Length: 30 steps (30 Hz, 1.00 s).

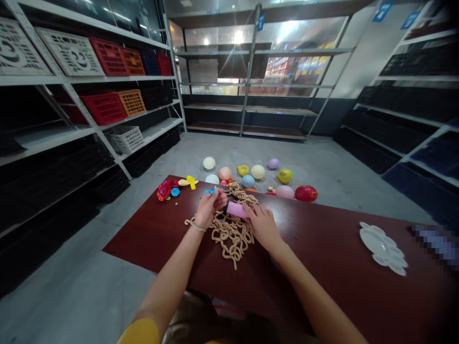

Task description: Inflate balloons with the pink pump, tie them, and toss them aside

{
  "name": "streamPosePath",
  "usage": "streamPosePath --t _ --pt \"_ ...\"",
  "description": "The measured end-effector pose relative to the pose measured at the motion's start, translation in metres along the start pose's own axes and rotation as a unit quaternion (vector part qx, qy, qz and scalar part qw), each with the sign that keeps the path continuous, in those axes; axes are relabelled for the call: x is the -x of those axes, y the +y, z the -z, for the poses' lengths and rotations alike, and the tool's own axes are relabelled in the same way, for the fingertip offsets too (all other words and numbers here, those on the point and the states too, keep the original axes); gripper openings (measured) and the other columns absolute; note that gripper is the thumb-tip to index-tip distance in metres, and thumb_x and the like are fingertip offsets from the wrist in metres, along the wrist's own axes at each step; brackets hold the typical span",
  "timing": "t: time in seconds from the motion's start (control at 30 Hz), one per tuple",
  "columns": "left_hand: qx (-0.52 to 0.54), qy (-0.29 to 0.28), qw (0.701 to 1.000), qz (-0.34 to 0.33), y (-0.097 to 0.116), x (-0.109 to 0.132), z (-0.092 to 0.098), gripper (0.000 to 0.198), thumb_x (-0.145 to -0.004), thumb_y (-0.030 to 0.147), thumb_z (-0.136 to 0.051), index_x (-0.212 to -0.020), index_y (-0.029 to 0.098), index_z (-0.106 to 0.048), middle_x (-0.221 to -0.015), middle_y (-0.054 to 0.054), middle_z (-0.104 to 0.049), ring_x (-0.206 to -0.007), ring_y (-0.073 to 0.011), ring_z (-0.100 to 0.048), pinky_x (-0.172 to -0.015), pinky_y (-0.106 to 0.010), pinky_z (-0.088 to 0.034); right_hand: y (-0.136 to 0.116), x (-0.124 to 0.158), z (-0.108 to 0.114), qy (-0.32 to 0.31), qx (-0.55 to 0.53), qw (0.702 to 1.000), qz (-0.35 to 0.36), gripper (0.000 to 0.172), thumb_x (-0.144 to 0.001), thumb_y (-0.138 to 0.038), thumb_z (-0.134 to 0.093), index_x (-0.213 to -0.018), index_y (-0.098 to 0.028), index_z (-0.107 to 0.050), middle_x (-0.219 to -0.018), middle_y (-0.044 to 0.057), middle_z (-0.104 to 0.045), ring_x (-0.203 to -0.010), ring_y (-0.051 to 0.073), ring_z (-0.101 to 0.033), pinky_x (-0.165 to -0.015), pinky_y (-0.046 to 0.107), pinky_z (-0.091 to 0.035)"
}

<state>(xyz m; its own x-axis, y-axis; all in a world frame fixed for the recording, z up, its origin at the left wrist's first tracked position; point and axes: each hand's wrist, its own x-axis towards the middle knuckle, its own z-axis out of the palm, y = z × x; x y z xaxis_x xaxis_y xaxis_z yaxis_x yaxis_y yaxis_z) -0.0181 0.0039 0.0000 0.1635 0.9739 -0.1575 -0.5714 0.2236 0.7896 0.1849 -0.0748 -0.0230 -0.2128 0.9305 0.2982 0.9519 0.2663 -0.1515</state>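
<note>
Over tangled tan cord (231, 235) on the dark red counter (322, 248), the right hand (264, 225) has its fingers closed round a pink plastic cylinder (236, 209). The left hand (209, 209) pinches (seemingly; it is blurred) a small blue balloon (211, 191) just beside it.

Rubber, plastic and a low-sheen tabletop.
The dark red table (322, 267) looks smooth with a dull shine, and the tan strands (233, 234) heaped on it are matt and rubbery. The pink tube (236, 209) is smooth plastic and the white palette (383, 248) at right is glossy plastic. Far balloons (306, 193) gleam on the matt grey concrete floor (71, 286).
</note>
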Motion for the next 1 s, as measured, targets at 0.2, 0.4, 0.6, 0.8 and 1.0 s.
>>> streamPosePath --t 0.2,0.4,0.6,0.8,1.0 --pt "0.013 0.024 1.000 -0.015 0.003 -0.004 0.027 0.021 -0.086 0.028 -0.070 -0.099 0.011 -0.069 -0.086 -0.009 -0.074 -0.075 -0.0158 -0.072 -0.075 -0.029 -0.059 -0.001 0.004 -0.009 0.044 0.077 0.995 0.037 0.050 -0.091 -0.020 -0.053 -0.141 -0.025 -0.051 -0.127 0.013 -0.060 -0.112 0.030 -0.053 -0.091 0.043 -0.041" --pt "0.005 0.139 0.981 -0.132 0.008 -0.017 0.047 0.021 -0.086 0.027 -0.067 -0.104 0.014 -0.067 -0.093 -0.007 -0.074 -0.085 -0.0155 -0.071 -0.082 -0.028 -0.055 0.002 0.022 0.002 0.096 0.023 0.995 0.017 0.052 -0.089 -0.031 -0.055 -0.140 -0.023 -0.051 -0.119 0.012 -0.063 -0.085 0.024 -0.065 -0.072 0.035 -0.053" --pt "0.098 0.139 0.977 -0.132 0.011 -0.020 0.050 0.021 -0.090 0.025 -0.057 -0.106 0.014 -0.065 -0.105 -0.012 -0.073 -0.096 -0.0189 -0.071 -0.093 -0.035 -0.052 -0.009 0.027 0.004 0.090 0.004 0.994 0.057 0.056 -0.089 -0.033 -0.054 -0.145 -0.031 -0.047 -0.119 0.008 -0.065 -0.080 0.020 -0.068 -0.064 0.030 -0.054" --pt "0.140 0.114 0.978 -0.107 0.017 -0.015 0.049 0.022 -0.092 0.024 -0.056 -0.109 0.013 -0.064 -0.115 -0.016 -0.071 -0.106 -0.0226 -0.069 -0.097 -0.039 -0.051 -0.016 0.028 -0.006 0.079 -0.002 0.994 0.074 0.054 -0.091 -0.031 -0.052 -0.145 -0.032 -0.048 -0.118 0.008 -0.065 -0.084 0.020 -0.068 -0.069 0.030 -0.056" --pt "0.139 0.103 0.978 -0.114 0.015 -0.011 0.042 0.021 -0.092 0.020 -0.055 -0.110 0.012 -0.061 -0.105 -0.013 -0.073 -0.097 -0.0208 -0.072 -0.094 -0.038 -0.053 -0.020 0.028 -0.006 0.060 0.006 0.996 0.068 0.055 -0.093 -0.033 -0.051 -0.147 -0.030 -0.045 -0.118 0.009 -0.065 -0.085 0.021 -0.068 -0.067 0.030 -0.057"
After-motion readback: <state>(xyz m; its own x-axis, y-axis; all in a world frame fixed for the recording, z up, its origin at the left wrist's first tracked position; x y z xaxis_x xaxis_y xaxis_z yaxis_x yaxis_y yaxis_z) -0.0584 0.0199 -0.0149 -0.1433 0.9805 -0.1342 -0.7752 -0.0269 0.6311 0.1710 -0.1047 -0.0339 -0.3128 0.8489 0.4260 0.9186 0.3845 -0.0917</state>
